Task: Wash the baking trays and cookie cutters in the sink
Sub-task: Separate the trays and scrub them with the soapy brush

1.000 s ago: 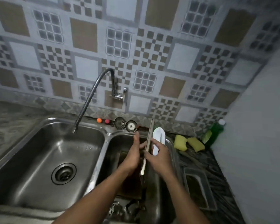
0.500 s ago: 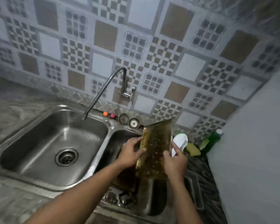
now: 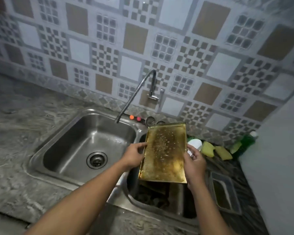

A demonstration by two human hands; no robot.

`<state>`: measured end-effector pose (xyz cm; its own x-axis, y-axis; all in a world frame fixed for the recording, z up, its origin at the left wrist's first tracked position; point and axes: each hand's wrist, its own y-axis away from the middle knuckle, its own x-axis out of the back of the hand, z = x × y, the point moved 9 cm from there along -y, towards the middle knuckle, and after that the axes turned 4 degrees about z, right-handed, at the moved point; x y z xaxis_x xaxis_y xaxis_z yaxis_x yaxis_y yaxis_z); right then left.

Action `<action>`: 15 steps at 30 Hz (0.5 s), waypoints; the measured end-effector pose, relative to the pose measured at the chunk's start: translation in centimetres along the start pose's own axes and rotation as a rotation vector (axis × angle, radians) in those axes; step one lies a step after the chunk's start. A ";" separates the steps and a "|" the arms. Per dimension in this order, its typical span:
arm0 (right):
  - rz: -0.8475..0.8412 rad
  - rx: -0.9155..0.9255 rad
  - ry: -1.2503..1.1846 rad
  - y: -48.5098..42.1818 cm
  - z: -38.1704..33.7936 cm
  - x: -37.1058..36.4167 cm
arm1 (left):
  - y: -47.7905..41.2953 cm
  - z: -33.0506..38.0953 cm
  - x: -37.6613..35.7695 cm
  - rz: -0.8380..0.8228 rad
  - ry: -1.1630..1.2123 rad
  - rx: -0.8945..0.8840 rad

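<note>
A gold baking tray [image 3: 165, 153], wet with droplets, is held tilted with its inside toward me over the right basin [image 3: 180, 207] of a steel double sink. My left hand [image 3: 134, 154] grips its left edge and my right hand [image 3: 194, 162] grips its right edge. Under the tray, dark items lie in the right basin [image 3: 153, 197]; what they are I cannot tell. The left basin [image 3: 71, 150] holds nothing but its drain [image 3: 96, 159]. The flexible tap spout [image 3: 134, 97] points into the left basin, with no water running.
Right of the sink lie two yellow sponges [image 3: 215, 150], a white object [image 3: 194, 144] and a green soap bottle [image 3: 244, 143]. A small tray [image 3: 226, 194] sits on the dark counter at right. Sink strainers [image 3: 150, 120] and two small balls [image 3: 134, 118] rest behind the sink. A white surface [image 3: 278, 167] stands at right.
The tray turned from edge-on to showing its inner face and was lifted a little out of the right basin. Both hands moved to its side edges. My view shifted left.
</note>
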<state>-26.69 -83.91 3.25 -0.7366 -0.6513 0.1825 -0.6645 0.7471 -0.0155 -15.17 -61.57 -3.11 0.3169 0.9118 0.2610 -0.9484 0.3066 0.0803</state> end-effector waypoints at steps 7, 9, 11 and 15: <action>-0.163 -0.154 0.091 4.8 3.7 -15.2 | -0.3 -8.1 13.4 -0.014 -0.062 0.206; -0.220 -0.150 0.142 6.6 4.6 -19.9 | -1.1 -10.8 17.7 0.004 -0.129 0.223; -0.268 -0.154 0.198 7.9 5.6 -24.2 | -2.3 -13.1 21.6 0.026 -0.203 0.245; -0.281 -0.263 0.244 9.9 8.5 -29.6 | -4.7 -17.1 26.1 0.009 -0.346 0.263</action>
<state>-12.51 -58.35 -10.66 -0.4604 -0.8066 0.3708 -0.7564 0.5751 0.3117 -2.30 -34.59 -13.17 0.3306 0.7548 0.5666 -0.9347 0.1786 0.3074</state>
